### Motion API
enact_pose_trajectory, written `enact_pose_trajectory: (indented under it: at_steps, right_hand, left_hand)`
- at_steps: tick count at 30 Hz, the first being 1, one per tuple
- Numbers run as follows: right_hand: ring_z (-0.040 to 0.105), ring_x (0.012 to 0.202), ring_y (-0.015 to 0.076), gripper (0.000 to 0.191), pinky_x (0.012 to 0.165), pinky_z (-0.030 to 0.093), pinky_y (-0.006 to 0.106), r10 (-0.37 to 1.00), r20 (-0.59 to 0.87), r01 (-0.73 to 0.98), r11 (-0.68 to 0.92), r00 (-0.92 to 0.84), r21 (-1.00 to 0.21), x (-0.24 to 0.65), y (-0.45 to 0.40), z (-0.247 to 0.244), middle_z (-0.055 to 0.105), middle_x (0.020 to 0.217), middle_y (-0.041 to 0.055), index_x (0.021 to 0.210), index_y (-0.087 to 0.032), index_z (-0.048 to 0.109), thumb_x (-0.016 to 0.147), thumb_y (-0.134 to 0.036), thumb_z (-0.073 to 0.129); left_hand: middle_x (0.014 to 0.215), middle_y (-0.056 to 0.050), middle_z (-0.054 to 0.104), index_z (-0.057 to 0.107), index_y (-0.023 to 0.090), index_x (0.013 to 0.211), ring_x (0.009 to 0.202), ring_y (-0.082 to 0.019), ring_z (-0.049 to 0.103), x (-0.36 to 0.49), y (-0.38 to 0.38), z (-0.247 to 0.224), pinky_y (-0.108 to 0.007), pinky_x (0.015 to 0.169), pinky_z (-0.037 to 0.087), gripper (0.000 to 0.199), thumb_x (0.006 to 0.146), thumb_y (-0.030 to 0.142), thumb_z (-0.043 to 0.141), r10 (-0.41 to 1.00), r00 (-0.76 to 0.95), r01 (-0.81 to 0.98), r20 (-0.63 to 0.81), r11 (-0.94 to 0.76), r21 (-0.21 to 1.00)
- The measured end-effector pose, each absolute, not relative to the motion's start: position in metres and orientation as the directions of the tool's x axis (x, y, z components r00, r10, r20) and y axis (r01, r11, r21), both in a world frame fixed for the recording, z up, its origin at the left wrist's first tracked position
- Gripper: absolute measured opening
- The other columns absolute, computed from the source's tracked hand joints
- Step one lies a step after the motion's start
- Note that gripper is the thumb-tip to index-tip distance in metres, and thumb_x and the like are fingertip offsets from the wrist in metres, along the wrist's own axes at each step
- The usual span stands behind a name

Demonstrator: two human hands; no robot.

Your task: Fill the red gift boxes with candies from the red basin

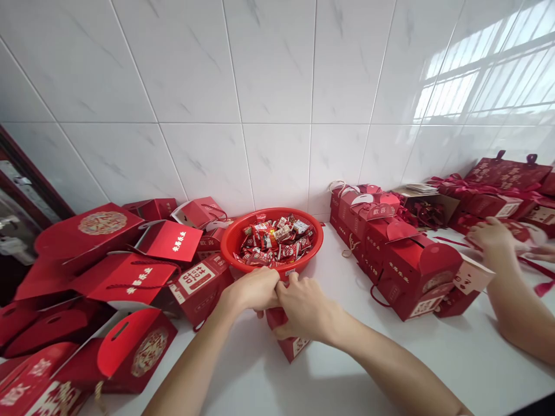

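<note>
In front of me on the white table stands a small red box (291, 346), just nearer to me than a red plastic basket (272, 211) full of wrapped sweets (277, 238). My left hand (255, 289) is closed at the top of this box, its fingers curled and partly hidden. Against it, my right hand (303, 306) grips the box from the right, thumb low on the near side and fingers bent over the top. The hands meet above the box and cover most of its upper part.
Many red gift boxes (134, 277) are piled on the left. A row of red boxes (394, 260) stands to the right. Farther right, a person's hands (492, 234) handle a ribboned red box near an open carton (425, 205). A tiled wall (277, 156) rises behind.
</note>
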State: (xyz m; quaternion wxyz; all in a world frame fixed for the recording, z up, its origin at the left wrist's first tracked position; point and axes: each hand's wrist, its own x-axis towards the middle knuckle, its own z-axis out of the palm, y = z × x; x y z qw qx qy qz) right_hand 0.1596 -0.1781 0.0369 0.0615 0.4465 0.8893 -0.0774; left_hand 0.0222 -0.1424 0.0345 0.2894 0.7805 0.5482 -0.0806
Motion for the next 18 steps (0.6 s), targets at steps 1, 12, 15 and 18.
enact_pose_trajectory:
  at_steps: [1, 12, 15, 18]
  right_hand:
    - [0.066, 0.098, 0.0331, 0.064, 0.071, 0.053, 0.037, 0.791, -0.164, 0.808, 0.582, -0.589, -0.092, 0.161, -0.179, 0.036, 0.066, 0.11, 0.0199, 0.121, -0.008, 0.063, 0.073, -0.048, 0.078]
    - [0.058, 0.082, 0.0204, 0.045, 0.069, 0.041, 0.031, 0.894, 0.322, 0.938, 0.344, -0.31, -0.05, 0.282, -0.167, 0.183, 0.064, 0.107, 0.0097, 0.115, -0.02, 0.063, 0.082, -0.05, 0.064]
    - [0.052, 0.087, 0.0202, 0.041, 0.072, 0.036, 0.032, 0.847, 0.527, 0.989, 0.128, -0.073, -0.069, 0.332, -0.134, 0.211, 0.063, 0.107, 0.0119, 0.114, -0.015, 0.062, 0.085, -0.045, 0.062]
    - [0.047, 0.081, 0.0183, 0.037, 0.069, 0.033, 0.033, 0.878, 0.476, 0.998, -0.023, 0.044, -0.05, 0.374, -0.099, 0.204, 0.063, 0.101, 0.0181, 0.107, -0.008, 0.063, 0.088, -0.039, 0.057]
  left_hand:
    - [0.057, -0.008, 0.066, 0.055, 0.019, 0.057, 0.054, -0.022, 0.066, 0.019, -0.143, 0.038, -0.027, 0.048, 0.044, 0.024, 0.075, 0.034, 0.057, 0.795, 0.409, 0.889, -0.448, -0.236, 0.392]
    - [0.108, -0.002, 0.074, 0.067, 0.025, 0.1, 0.103, -0.024, 0.066, -0.027, -0.15, 0.082, -0.029, 0.089, 0.052, 0.047, 0.086, 0.068, 0.055, 0.917, 0.399, 0.712, -0.012, -0.302, 0.634]
    - [0.112, -0.003, 0.074, 0.068, 0.025, 0.102, 0.107, -0.025, 0.066, -0.031, -0.141, 0.074, -0.032, 0.094, 0.051, 0.05, 0.084, 0.07, 0.056, 0.935, 0.354, 0.735, 0.0, -0.278, 0.618]
    - [0.114, -0.005, 0.074, 0.069, 0.024, 0.102, 0.11, -0.026, 0.066, -0.034, -0.13, 0.064, -0.033, 0.095, 0.052, 0.05, 0.083, 0.069, 0.056, 0.937, 0.348, 0.755, -0.005, -0.277, 0.595]
